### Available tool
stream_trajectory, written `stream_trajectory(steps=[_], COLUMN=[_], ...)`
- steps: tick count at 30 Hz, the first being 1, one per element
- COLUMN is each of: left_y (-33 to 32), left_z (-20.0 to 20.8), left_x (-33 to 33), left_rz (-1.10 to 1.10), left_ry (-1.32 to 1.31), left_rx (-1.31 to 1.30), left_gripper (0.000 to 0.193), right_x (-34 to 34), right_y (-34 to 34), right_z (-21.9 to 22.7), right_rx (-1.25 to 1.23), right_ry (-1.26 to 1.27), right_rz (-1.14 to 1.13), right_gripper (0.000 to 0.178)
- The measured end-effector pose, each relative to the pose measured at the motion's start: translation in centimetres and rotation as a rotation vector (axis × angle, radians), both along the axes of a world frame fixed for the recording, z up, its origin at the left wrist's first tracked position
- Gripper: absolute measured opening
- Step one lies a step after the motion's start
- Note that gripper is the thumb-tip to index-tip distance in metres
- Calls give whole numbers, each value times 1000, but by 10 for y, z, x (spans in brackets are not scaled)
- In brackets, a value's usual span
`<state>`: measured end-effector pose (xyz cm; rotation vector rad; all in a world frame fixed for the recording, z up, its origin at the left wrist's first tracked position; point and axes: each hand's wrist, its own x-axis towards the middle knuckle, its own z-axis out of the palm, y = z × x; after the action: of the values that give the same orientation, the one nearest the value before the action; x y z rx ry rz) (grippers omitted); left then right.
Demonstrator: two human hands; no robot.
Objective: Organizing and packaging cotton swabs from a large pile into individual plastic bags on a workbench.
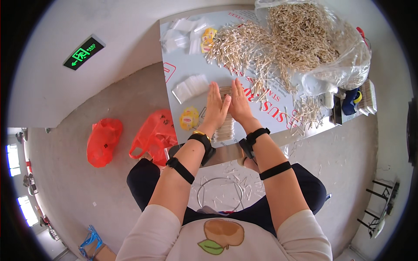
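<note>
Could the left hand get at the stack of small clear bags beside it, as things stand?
Probably yes: the clear bags lie just left of the left hand with nothing seen between, though it would have to leave the row of thin sticks.

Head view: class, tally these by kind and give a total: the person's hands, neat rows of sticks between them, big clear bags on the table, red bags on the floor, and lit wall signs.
Hands: 2 (left hand, right hand)
Neat row of sticks: 1
Big clear bag: 1
Red bags: 2
Lit wall sign: 1
Total: 7
</note>
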<state>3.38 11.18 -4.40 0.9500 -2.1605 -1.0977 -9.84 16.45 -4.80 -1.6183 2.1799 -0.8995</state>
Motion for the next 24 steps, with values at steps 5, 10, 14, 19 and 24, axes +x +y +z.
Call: stream_trajectory(steps=[5,10,14,19,24], left_y=[-2,-1,3,-5,1], left_z=[-8,-4,0,7,-1], left_x=[-4,-6,-7,19,24], left_rz=[-21,-30,30,96,35], left_ry=[28,115,260,145,27], left_rx=[-12,21,103,67,-172], left_gripper=[96,95,90,74,68], right_x=[13,12,5,2,1], right_y=[-2,1,3,-3,-2], right_z=[-2,-2,-3,8,9], right_rx=[47,27,-1,-4,44], right_ry=[77,93,110,141,239], right_rz=[78,91,84,120,132], right_gripper=[70,70,66,59,56])
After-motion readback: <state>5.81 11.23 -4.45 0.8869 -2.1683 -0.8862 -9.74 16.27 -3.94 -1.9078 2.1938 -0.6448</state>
